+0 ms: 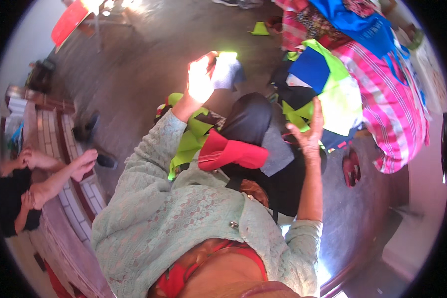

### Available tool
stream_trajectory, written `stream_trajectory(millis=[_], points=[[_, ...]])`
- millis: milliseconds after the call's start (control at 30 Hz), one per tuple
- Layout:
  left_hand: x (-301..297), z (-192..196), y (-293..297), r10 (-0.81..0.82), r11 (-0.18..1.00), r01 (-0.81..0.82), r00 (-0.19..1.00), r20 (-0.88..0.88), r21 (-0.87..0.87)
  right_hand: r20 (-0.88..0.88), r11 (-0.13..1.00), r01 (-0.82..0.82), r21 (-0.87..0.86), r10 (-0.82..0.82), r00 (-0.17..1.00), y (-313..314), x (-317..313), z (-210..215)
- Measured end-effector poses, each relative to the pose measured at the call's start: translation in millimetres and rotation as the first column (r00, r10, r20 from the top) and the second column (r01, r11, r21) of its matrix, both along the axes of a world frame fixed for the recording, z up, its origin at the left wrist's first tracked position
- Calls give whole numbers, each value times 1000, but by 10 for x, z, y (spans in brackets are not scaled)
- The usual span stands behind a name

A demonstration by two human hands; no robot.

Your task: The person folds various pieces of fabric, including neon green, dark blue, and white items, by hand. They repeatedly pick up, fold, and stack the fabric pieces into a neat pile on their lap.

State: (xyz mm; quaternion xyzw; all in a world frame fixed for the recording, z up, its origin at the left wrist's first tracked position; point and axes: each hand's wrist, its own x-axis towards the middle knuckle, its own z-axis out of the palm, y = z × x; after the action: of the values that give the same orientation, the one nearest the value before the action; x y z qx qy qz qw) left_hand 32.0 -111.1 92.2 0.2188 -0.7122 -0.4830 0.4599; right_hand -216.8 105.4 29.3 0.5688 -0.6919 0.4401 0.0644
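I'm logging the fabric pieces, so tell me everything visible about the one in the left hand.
The fabric piece looks like cloth, roughly four-sided, grey-blue with a bright yellow-green upper edge; glare washes out detail there. The left hand holds it by its left side, just beyond the black-clad knee; whether they touch is unclear.

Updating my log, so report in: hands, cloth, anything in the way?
Left hand raised, holding grey cloth piece, glare over hand. Right hand open at fabric pile. Between them, closer in: red cloth.

Matt grey-blue cloth (227, 75), matt royal-blue cloth (309, 69), matt red cloth (233, 152), rough mint knit cardigan (171, 218), smooth floor (126, 69)
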Motion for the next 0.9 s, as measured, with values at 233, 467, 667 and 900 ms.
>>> stream_trajectory(millis=[233,467,667,900], points=[[-961,-54,758,-77,878,104,994,77,-466,137,1000,-13,18,11,990,-28,399,-108],[-1036,-312,1033,-236,827,331,938,254,-453,175,985,107,-132,-83,981,151,215,19],[-1014,-509,1032,-295,851,406,894,337,-333,103,996,10,-89,-1,995,185,125,-51],[-958,-615,1053,-301,918,335,937,179,-211,421,998,-44,-43,58,905,261,137,-10]])
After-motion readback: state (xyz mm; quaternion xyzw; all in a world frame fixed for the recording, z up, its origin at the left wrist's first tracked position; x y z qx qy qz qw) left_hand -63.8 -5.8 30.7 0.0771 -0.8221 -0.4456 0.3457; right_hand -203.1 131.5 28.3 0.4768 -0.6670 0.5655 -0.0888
